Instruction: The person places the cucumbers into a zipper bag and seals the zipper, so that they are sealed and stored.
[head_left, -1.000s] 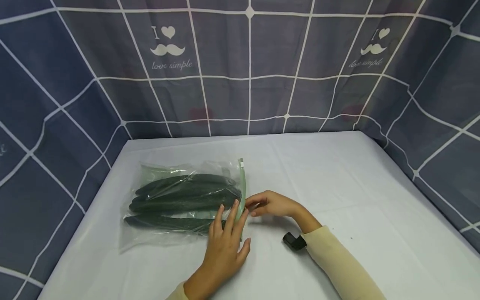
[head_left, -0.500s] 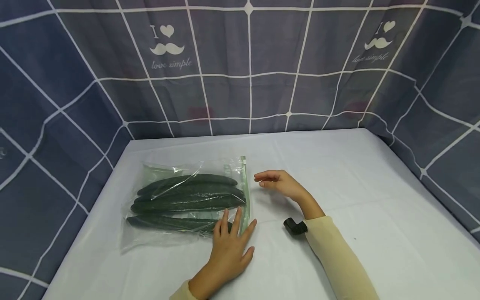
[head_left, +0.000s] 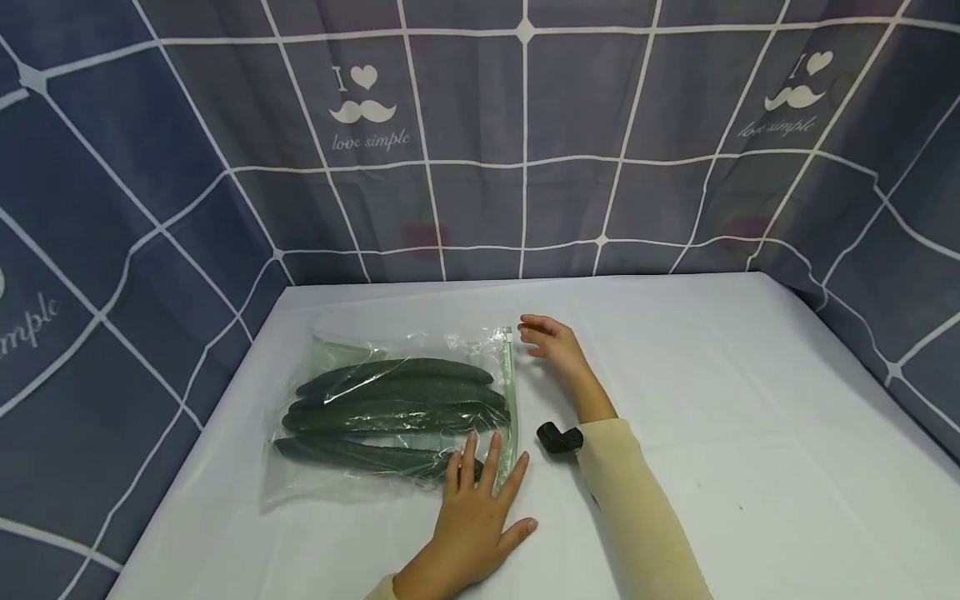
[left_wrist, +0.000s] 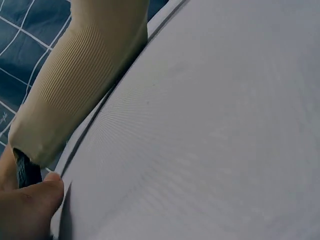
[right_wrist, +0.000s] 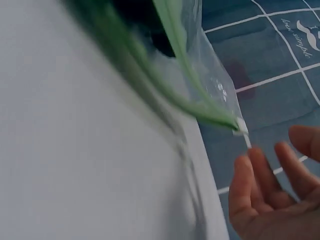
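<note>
A transparent zip bag [head_left: 337, 354] lies flat with several long dark green cucumbers [head_left: 397, 417] inside. Its green zip edge [head_left: 512, 400] faces right, and a small white slider [right_wrist: 240, 126] sits at the far end. In the right wrist view the two green strips stand apart along part of their length. My left hand [head_left: 476, 521] rests with spread fingers on the bag's near right corner, over a cucumber tip. Near the slider, my right hand [head_left: 558, 342] hovers with loosely bent fingers, holding nothing; a gap shows between fingertips and slider in the right wrist view.
A white cloth covers the table [head_left: 720, 400]. Dark grey-blue checked curtains [head_left: 465, 200] rise behind it and on both sides. A black wrist device [head_left: 558, 437] sticks out beside the right sleeve [head_left: 637, 500].
My right hand has left the middle of the zip edge and moved away from me to its far end. The left hand has slid slightly nearer, its fingers spreading wider. The head view has shifted slightly.
</note>
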